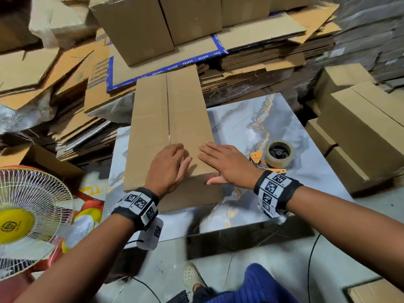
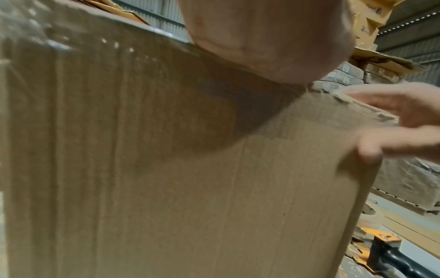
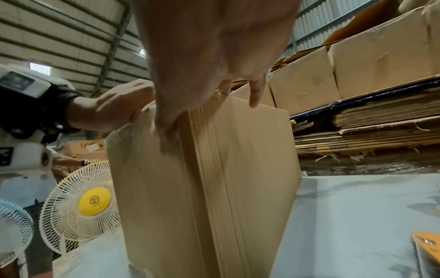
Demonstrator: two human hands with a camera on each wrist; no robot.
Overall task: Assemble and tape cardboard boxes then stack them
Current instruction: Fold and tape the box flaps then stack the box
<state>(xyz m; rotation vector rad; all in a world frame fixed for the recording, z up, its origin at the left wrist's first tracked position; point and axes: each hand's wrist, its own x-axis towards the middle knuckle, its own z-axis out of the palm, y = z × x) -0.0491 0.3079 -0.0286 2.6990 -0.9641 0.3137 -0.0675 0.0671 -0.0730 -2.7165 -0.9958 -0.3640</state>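
Observation:
A long brown cardboard box lies on the marble-patterned table, its top flaps folded down and meeting in a seam along the middle. My left hand presses flat on the near end of the top, just right of the seam. Beside it my right hand lies flat on the near right corner, thumb over the near edge. In the left wrist view the box fills the frame under my palm. The right wrist view shows the box below my right hand. An orange tape dispenser with a clear roll sits just right of the box.
A white fan with a yellow hub stands on the floor at the left. Stacks of flat cardboard and assembled boxes crowd the back. More assembled boxes are piled at the table's right. Cables run over the floor by my foot.

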